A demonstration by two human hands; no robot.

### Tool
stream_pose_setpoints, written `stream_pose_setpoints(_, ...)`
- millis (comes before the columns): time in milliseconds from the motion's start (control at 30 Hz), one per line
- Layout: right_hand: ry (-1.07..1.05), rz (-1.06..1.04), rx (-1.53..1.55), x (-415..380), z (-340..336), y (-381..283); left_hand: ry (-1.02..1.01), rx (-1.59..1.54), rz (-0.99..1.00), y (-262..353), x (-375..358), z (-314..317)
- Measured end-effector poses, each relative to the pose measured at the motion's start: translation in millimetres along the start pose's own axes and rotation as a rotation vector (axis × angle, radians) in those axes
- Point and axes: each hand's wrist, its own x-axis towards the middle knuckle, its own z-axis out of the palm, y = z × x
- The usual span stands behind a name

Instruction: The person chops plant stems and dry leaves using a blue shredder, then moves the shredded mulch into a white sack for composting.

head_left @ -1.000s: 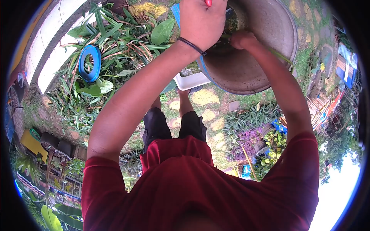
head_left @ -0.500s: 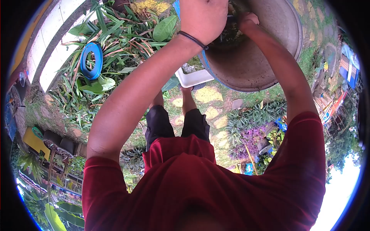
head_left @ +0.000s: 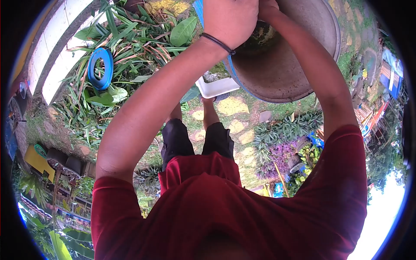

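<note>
At the top edge, my left hand (head_left: 230,21), with a dark band at the wrist, is over the near left rim of a large round container (head_left: 299,69), grey-brown inside with a blue outer wall. Its back faces the camera, and its fingers are hidden. Right beside it, over the container's opening, is my right hand (head_left: 268,10); its fingers are cut off or hidden, and what either hand holds does not show. Dark greenish matter (head_left: 262,37) lies deep in the container. Below my left wrist, a white tray (head_left: 216,88) is near my feet.
A blue ring (head_left: 100,69) lies on cut leaves and long grass (head_left: 138,56) at the left. Yellow stepping stones (head_left: 233,106) run through the grass. Low green plants (head_left: 277,130) and purple ones (head_left: 281,156) grow at the right. A white curved ledge (head_left: 56,47) is at the far left.
My right hand has moved left and up, out of the container's depth and against my left hand. More of the dark matter inside shows. My left hand has hardly moved.
</note>
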Motion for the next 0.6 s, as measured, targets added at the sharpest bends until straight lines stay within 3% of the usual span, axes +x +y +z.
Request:
stream_pose_setpoints(167,-0.150,0.362,0.069,-15,29,5,-0.018,-0.002,0.029,-2,1,-1)
stream_pose_setpoints(233,-0.345,0.451,0.028,-40,48,24,-0.015,-0.020,0.002,0,-2,-2)
stream_pose_setpoints(300,-0.357,0.269,-0.236,-67,84,10,-0.036,-0.030,-0.046,7,-1,-2)
stream_pose_setpoints(400,-0.447,0.109,-0.106,-74,27,-15,-0.035,-0.107,-0.063,1,-1,-2)
stream_pose_setpoints(533,-0.334,0.215,0.128,-24,-20,0,-0.044,-0.046,-0.049,1,1,-3)
stream_pose_setpoints(600,-0.206,0.218,-0.105,11,8,13,-0.032,-0.116,-0.037,-5,0,1)
